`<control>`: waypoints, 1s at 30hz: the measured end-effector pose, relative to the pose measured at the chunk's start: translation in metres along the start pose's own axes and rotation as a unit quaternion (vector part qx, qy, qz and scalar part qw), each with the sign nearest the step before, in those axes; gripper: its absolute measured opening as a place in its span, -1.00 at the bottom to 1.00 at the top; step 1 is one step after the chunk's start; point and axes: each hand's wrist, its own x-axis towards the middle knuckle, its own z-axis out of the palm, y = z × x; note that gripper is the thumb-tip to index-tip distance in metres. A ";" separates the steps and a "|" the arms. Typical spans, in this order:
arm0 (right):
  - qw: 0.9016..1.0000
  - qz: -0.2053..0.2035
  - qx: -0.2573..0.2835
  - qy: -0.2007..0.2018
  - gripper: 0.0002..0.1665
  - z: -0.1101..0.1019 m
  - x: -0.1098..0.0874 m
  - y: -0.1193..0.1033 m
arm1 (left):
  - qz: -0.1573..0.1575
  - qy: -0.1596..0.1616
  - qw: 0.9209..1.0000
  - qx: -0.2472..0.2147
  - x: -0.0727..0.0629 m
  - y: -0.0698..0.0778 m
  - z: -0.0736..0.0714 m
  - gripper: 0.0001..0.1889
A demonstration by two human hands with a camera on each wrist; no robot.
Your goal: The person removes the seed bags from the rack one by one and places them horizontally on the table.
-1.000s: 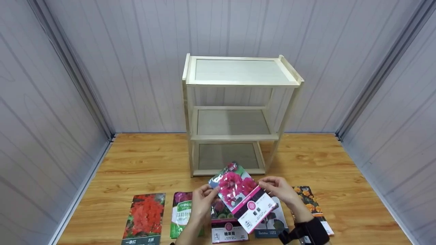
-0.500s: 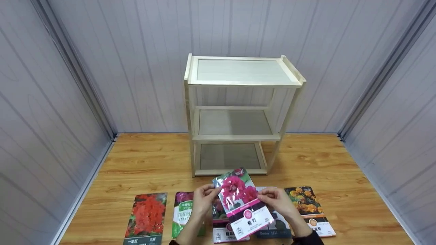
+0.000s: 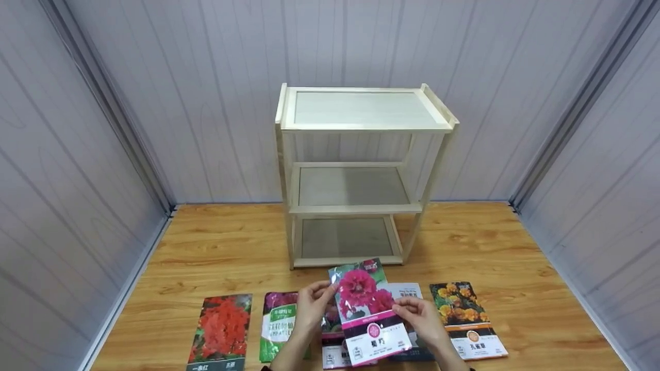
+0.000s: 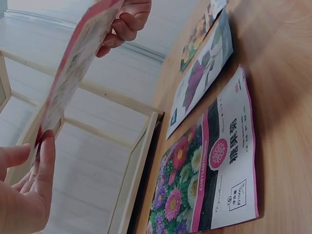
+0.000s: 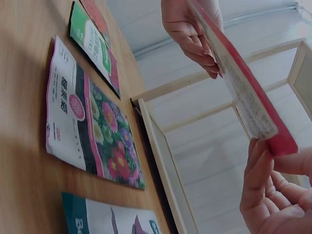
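Note:
Both hands hold up a seed packet (image 3: 358, 296) with bright pink flowers and a white lower panel, over the row of packets. My left hand (image 3: 312, 309) pinches its left edge between thumb and fingers. On the opposite edge, my right hand (image 3: 422, 320) pinches it near the pink band. Both wrist views show the packet raised off the table, its printed back (image 5: 243, 92) turned down. Below it lies a chrysanthemum seed packet (image 4: 195, 175), mostly covered in the head view. A blue-grey packet (image 3: 407, 291) with a purple flower lies partly hidden behind the right hand.
A pale wooden three-tier shelf (image 3: 356, 208) stands behind the packets. On the wood-grain table (image 3: 216, 247) lie a red-flower packet (image 3: 221, 330) and a green-and-white packet (image 3: 278, 324) at left, and an orange-flower packet (image 3: 466, 322) at right. Light panelled walls (image 3: 227, 103) enclose the table.
The pink-flower packet has turned from a slant to nearly straight and come slightly closer to the person. Both hands keep their pinch; the right hand has moved lower.

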 end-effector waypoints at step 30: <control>0.968 0.039 -0.153 0.196 -0.66 -0.154 0.004 0.059 | 0.077 0.050 0.883 0.461 -0.010 -0.026 -0.065 -0.27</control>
